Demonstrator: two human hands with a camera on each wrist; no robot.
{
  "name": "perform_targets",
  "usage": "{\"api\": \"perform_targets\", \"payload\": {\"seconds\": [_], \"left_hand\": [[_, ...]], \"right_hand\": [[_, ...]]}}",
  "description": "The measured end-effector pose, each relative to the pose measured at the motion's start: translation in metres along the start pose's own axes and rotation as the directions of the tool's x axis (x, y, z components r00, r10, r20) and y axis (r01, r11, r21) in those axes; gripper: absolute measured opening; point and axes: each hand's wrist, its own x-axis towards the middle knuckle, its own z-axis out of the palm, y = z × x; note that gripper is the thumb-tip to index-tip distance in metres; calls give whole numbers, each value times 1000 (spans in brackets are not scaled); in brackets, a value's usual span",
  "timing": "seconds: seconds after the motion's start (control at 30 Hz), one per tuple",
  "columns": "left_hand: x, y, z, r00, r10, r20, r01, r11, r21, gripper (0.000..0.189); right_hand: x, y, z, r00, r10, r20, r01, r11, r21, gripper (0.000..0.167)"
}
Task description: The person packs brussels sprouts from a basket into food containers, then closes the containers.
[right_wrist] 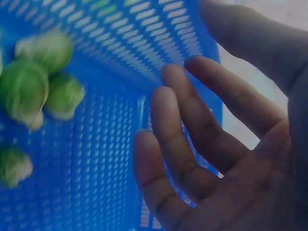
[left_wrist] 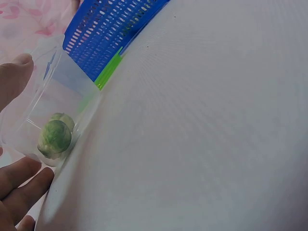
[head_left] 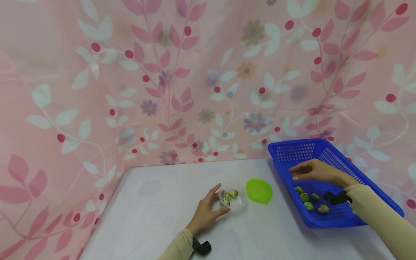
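A small clear plastic container stands on the table with a few Brussels sprouts inside. My left hand holds it from the left, the thumb at one side and the fingers at the other. Over the blue basket, my right hand hovers with nothing in it, fingers spread and gently bent. Several Brussels sprouts lie on the basket floor below it; the right wrist view shows some of these sprouts to the left of the fingers.
A bright green lid lies flat between the container and the basket. The white table extends to the left. Behind it hangs a pink floral cloth. Each wrist wears a black device.
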Motion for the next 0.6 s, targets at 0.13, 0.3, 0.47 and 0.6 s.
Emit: {"api": "perform_targets", "payload": {"seconds": [0.13,0.3,0.47,0.6], "left_hand": [[0,1,0,1000,-3,3,3,1000,-7,90],[0,1,0,1000,-5,6,5,1000,-5,90],[-1,0,0,1000,-3,1,3,1000,9,91],[0,-1,0,1000,4,1,-4,1000,7,90]], "right_hand": [[-1,11,-3,999,-26,44,27,999,-25,53],[0,24,-5,992,-63,105,66,997,-30,49],[3,34,-2,987,-67,149,71,997,-21,46],[4,40,3,986,-58,156,66,997,-46,41]]}}
